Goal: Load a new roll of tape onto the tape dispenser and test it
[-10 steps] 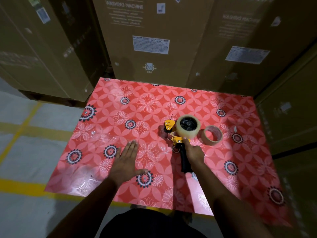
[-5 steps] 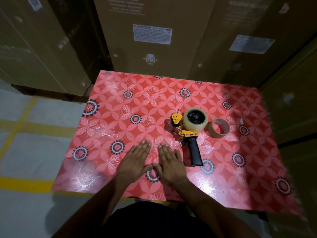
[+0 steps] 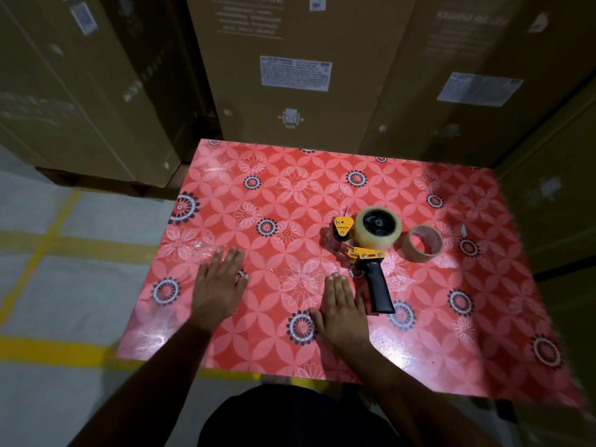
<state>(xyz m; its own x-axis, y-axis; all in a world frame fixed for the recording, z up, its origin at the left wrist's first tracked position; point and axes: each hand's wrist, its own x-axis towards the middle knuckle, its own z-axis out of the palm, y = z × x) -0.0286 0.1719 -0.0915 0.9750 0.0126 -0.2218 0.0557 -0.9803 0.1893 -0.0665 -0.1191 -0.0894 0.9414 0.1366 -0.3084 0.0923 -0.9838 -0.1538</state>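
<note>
While carton labels blur, both hands (image 3: 343, 309) flat, tape dispenser (image 3: 367, 250) free.

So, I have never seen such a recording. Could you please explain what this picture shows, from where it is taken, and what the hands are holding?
There is no machine here. A person wears a camera on the head, so the picture looks down over their own arms. The left hand and the right hand lie flat and open on a red flowered table cover, holding nothing. Beside the right hand lies a tape dispenser with a black handle, already carrying a clear tape roll. To its right lies a nearly empty brown tape ring, apart from it. Large cardboard boxes stand behind the table.
</note>
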